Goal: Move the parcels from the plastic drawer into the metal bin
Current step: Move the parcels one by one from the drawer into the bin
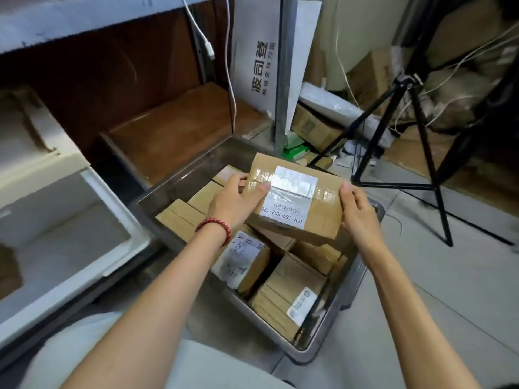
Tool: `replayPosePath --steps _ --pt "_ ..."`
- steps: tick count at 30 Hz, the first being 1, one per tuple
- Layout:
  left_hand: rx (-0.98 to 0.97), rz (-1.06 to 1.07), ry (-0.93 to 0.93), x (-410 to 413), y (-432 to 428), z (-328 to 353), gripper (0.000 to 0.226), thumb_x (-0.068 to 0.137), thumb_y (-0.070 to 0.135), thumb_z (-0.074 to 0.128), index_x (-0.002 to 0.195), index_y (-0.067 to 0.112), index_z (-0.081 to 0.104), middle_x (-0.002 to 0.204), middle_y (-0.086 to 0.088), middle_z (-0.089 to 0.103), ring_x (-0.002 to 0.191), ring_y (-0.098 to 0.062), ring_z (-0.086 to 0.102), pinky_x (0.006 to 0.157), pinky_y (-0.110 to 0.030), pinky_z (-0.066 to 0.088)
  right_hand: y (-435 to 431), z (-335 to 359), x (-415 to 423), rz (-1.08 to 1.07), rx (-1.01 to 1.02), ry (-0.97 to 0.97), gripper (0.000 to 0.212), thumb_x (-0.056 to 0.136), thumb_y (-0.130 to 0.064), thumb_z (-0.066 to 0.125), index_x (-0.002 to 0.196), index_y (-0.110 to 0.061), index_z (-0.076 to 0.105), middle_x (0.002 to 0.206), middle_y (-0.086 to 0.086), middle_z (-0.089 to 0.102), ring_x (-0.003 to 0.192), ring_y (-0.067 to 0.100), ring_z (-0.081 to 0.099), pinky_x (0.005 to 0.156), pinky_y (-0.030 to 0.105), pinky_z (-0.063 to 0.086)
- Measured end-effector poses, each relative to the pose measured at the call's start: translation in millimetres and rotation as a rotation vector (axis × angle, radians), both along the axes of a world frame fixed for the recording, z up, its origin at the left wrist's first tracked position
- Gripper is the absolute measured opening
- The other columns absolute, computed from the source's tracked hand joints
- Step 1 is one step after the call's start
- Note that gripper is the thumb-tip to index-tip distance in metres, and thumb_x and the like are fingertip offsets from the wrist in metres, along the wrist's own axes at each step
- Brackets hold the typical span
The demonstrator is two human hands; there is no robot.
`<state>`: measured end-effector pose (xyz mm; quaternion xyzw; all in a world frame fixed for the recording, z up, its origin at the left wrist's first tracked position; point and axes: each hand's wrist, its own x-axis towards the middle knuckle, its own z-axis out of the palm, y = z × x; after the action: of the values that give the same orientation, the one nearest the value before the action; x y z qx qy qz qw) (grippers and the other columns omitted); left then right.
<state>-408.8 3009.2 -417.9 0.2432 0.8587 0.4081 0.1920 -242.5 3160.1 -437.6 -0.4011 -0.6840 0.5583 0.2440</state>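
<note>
We hold the labelled parcel above the metal bin, left hand and right hand clasping its ends, fingers mostly hidden behind it, small print blurred

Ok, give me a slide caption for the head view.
Left hand and right hand hold a labelled parcel over the metal bin.

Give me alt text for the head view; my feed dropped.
The left hand and right hand hold a taped, labelled cardboard parcel over the metal bin, already holding several parcels. A white plastic drawer sits left of it, a black tripod right.
</note>
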Motion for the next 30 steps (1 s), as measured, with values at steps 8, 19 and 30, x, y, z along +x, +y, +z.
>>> replayPosePath --steps 8,19,30 --pt "-0.031 -0.13 -0.085 12 53 -24 0.055 0.086 0.064 0.049 0.127 0.027 0.045 0.115 0.001 0.061 0.1 -0.021 0.06 0.086 -0.045 0.054 27 -5 23 -0.151 0.089 -0.04 0.048 0.095 -0.057 0.041 0.132 -0.027 0.051 0.128 -0.003 0.053 0.112 0.011 0.053 0.072 0.018 0.039" --pt "-0.189 -0.331 -0.003 5 52 -29 0.108 0.063 0.068 0.073 0.146 0.04 0.009 0.143 -0.002 0.042 0.124 -0.025 0.047 0.099 -0.048 0.045 40 -28 19 -0.101 0.161 -0.184 0.039 0.1 -0.041 0.044 0.133 -0.023 0.052 0.121 0.002 0.057 0.113 0.018 0.054 0.092 0.032 0.043" --pt "-0.373 -0.381 -0.129 37 31 -37 0.061 0.079 0.055 0.067 0.13 0.031 0.044 0.121 -0.004 0.053 0.096 -0.021 0.058 0.064 -0.029 0.057 37 -31 10 0.121 0.205 -0.229 0.028 0.098 -0.029 0.052 0.124 -0.026 0.062 0.114 -0.008 0.063 0.098 0.004 0.056 0.071 0.009 0.035"
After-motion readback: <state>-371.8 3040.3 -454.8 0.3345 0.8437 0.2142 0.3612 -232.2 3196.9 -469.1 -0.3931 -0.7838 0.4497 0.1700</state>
